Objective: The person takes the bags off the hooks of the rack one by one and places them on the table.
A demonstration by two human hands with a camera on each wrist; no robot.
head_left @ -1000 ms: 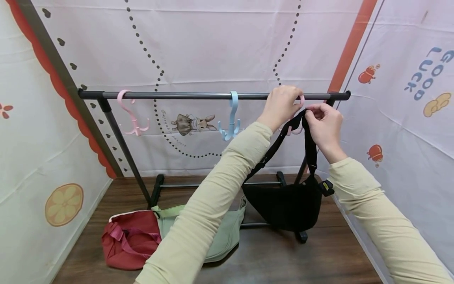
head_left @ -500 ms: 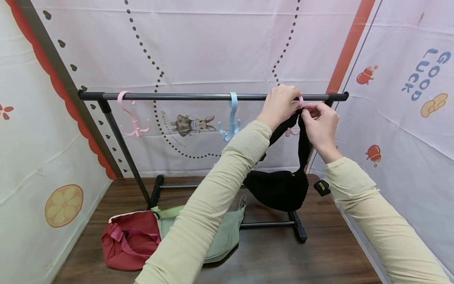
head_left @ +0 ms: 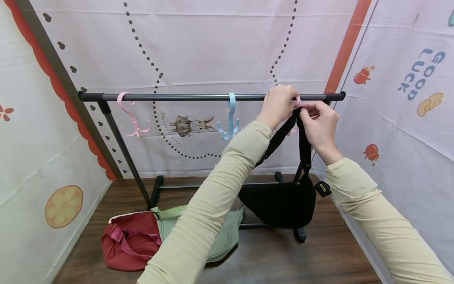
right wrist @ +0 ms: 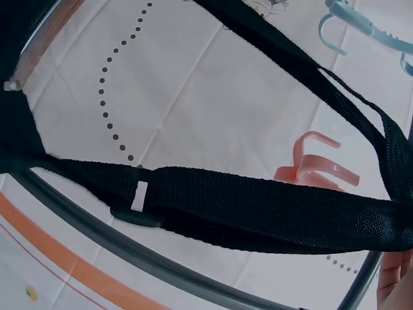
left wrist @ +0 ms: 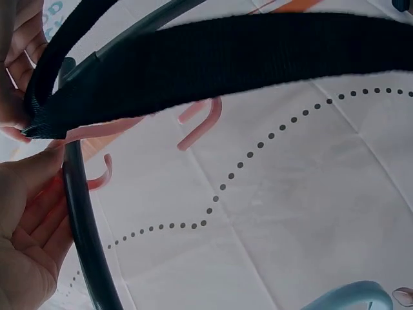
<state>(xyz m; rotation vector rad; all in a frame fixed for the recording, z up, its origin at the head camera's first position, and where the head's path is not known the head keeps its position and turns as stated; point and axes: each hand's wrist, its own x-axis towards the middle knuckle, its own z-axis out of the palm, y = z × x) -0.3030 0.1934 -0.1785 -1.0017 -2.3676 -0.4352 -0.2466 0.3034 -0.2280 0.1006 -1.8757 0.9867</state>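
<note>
Up at the rail's right end, my left hand (head_left: 280,104) holds the upper curve of a pink hook (head_left: 298,101). The hook's lower prongs (right wrist: 322,169) show behind the strap in the right wrist view. My right hand (head_left: 320,124) pinches the top of a black bag strap (head_left: 304,146) between thumb and fingers, right beside the hook. From that strap hangs a black sling bag (head_left: 283,203), clear of the wooden surface. In the left wrist view, the strap (left wrist: 245,58) crosses in front of the hook and my left hand (left wrist: 32,226) sits at the rail.
A black rail (head_left: 177,97) on a standing frame carries another pink hook (head_left: 133,116) at left and a blue hook (head_left: 231,116) mid-rail. Below lie a red bag (head_left: 131,242) and a pale green bag (head_left: 225,232), partly behind my left sleeve. Printed cloth walls enclose the wooden surface (head_left: 276,260).
My right hand has shifted slightly left with the strap, closer to the hook. The black bag swung up and back, then came down again. My left hand stays at the hook.
</note>
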